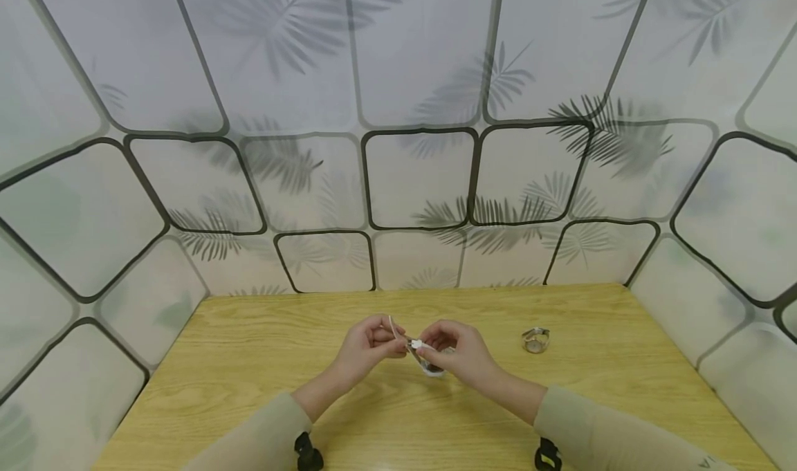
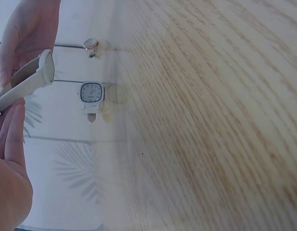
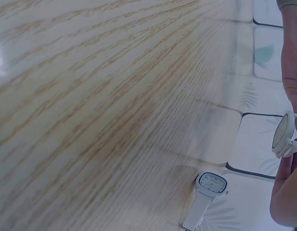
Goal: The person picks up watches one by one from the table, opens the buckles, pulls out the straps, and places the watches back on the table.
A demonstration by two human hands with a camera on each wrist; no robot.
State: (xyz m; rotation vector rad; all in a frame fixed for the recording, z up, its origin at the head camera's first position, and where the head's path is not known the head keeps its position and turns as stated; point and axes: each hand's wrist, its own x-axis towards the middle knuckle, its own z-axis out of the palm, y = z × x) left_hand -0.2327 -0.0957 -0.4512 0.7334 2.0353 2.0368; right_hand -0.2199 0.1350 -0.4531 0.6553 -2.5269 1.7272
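Observation:
A white-strapped wristwatch point(image 1: 434, 371) hangs between both hands, its strap ends up at the fingertips. My left hand point(image 1: 367, 346) pinches one strap end with thumb and fingers. My right hand point(image 1: 463, 352) pinches the other side of the strap by the white buckle area. In the left wrist view the round case of this watch point(image 2: 49, 67) faces away from the hands, and the strap bends back toward the left fingers. The right wrist view shows the case point(image 3: 283, 134) edge-on between the two hands.
A square-faced white watch point(image 2: 91, 92) stands on the table behind the hands, mostly hidden by the right hand in the head view. Farther right sits a small metallic watch point(image 1: 535, 340). The wooden table point(image 1: 261, 346) meets a patterned backdrop point(image 1: 417, 180) at the back and sides.

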